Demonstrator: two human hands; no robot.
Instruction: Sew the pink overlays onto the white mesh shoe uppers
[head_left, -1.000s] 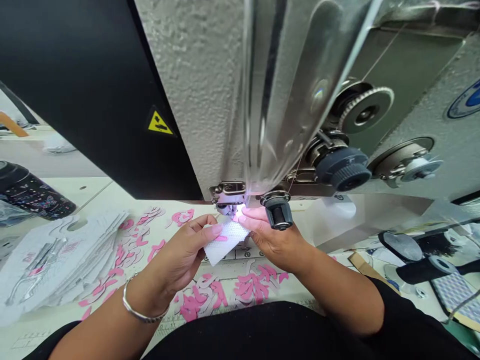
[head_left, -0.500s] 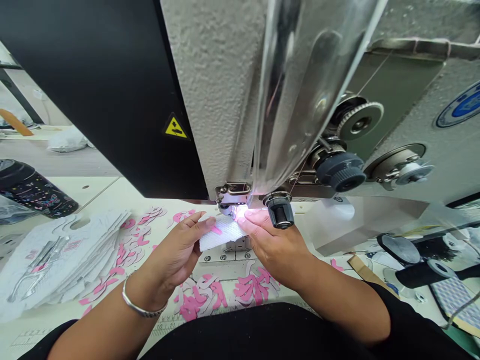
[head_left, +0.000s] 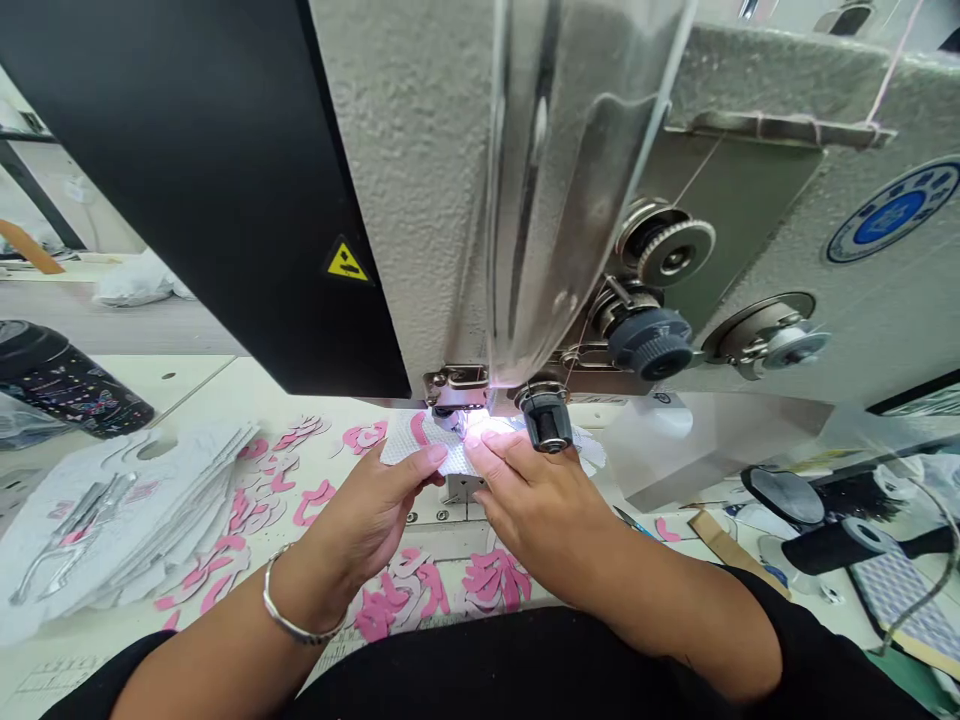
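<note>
A white textured fabric piece point(head_left: 401, 440) with a curved pink patch point(head_left: 418, 428) lies under the lit needle area of a sewing machine point(head_left: 420, 180). My left hand point(head_left: 386, 500) pinches the fabric's near left edge, thumb on top and fingers beneath. Pressed onto the cloth just right of the needle, my right hand point(head_left: 536, 490) has its fingers together and holds it down. The presser foot point(head_left: 448, 418) sits close to the fingertips of both hands; glare hides the needle tip.
Pink and white cut pieces point(head_left: 495, 580) lie scattered in front of the machine and to the left. A stack of white templates point(head_left: 172, 520) carries tweezers or snips point(head_left: 82, 530). A dark bottle point(head_left: 67, 385) stands at the left, a thread spool point(head_left: 836, 555) at the right.
The fabric has turned and spread flatter under the needle, its pink patch now at the far left. My left hand has shifted slightly left and down; the right lies flatter over the cloth.
</note>
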